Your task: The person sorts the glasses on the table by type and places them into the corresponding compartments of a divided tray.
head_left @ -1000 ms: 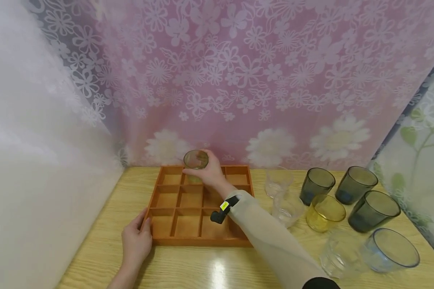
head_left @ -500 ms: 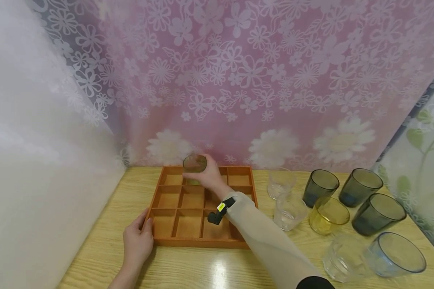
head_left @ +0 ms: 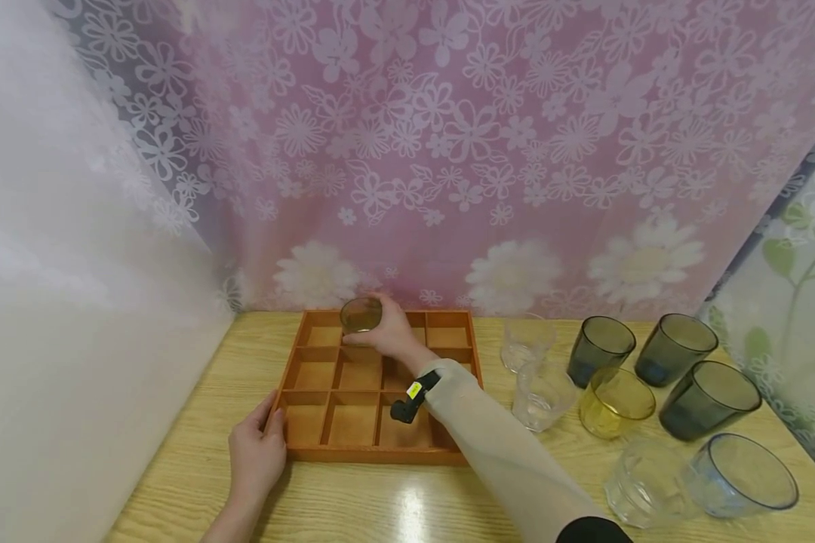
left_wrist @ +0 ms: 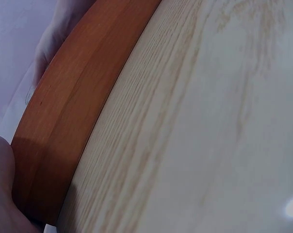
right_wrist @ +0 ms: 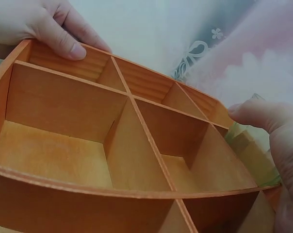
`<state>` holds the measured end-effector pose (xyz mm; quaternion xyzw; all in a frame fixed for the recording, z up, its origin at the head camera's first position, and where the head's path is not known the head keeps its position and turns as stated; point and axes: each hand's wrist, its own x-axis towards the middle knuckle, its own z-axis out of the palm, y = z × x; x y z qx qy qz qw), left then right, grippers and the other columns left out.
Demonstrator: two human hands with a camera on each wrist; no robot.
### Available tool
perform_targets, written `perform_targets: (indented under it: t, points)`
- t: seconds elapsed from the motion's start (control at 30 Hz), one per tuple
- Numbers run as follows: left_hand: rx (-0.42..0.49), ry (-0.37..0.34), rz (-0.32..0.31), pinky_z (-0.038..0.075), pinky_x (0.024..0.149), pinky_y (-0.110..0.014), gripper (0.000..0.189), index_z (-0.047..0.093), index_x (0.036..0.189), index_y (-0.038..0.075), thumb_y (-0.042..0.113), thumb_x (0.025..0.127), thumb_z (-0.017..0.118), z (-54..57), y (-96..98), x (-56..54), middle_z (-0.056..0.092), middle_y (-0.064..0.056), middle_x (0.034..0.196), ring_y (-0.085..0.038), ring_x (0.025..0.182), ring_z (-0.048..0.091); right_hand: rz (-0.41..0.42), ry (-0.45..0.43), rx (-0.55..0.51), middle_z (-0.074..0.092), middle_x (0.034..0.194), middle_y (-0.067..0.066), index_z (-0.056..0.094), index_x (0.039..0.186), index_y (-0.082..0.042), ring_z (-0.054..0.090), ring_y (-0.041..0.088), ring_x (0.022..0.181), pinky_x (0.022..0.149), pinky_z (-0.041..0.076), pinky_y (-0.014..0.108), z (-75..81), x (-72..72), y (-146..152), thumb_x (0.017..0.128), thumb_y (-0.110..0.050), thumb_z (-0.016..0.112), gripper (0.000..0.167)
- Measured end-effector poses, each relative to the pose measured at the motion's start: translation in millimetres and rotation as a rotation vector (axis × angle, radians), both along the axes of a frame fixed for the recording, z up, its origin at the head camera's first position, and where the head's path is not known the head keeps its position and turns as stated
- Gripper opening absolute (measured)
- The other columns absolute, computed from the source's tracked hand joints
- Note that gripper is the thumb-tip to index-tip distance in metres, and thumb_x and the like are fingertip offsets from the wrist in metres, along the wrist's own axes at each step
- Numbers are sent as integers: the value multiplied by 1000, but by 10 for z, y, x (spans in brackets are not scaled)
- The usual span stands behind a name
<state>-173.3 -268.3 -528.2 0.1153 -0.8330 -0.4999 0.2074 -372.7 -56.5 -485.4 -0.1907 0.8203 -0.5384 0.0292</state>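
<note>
A drinking glass [head_left: 360,317] with a faint smoky-green tint is held upright by my right hand [head_left: 392,330], thumb on the near side. Its lower part sits down inside a back-row compartment, second from the left, of the orange-brown wooden divided box [head_left: 380,455]; whether it touches the bottom I cannot tell. In the right wrist view the glass [right_wrist: 255,153] looks pale green beside the dividers. My left hand [head_left: 258,449] grips the box's left wall near the front corner, and the right wrist view shows this hand [right_wrist: 44,24] with a fingertip over the rim.
Right of the box stand several glasses: clear ones [head_left: 542,400], dark grey ones [head_left: 709,403], a yellow one [head_left: 614,407] and a blue-rimmed one [head_left: 740,479]. A pink floral curtain [head_left: 414,188] hangs behind the wooden table [head_left: 353,505]. A white sheet [head_left: 75,302] borders the left.
My right hand has lowered the glass into the back-row compartment, shifting slightly left. The left hand stays on the box's left wall.
</note>
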Motion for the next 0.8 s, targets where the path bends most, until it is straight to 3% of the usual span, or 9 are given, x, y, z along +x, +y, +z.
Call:
perform_targets:
  t: [0.2,0.27,0.5,0.8]
  points:
    - [-10,-16,-8,45,103,-32,40,59,145,-9,-1,106,59,28,19,17,62,-26,140,-37,133,57,-6,-11,25,51,154,11,42,160,-9,48,32,140,113,44,49,18,1,47,77,-28,98,102]
    - [-16,-16,-1,45,104,-35,40,59,145,-8,0,106,59,34,19,26,62,-26,140,-37,133,57,-5,-9,32,50,154,11,42,160,-9,48,32,140,113,44,49,31,4,63,77,-29,98,103]
    - [-36,4,18,35,91,-1,39,62,142,-8,-2,104,61,45,50,60,64,-25,138,-37,130,58,36,-38,-14,47,158,12,38,162,-6,46,33,143,116,42,49,104,76,245,80,-25,97,103]
    - [-54,20,0,34,89,0,38,62,141,-10,-2,103,61,8,14,28,64,-28,136,-39,128,59,57,-50,-79,42,161,18,31,164,-3,42,39,147,118,39,54,322,211,628,83,-24,94,104]
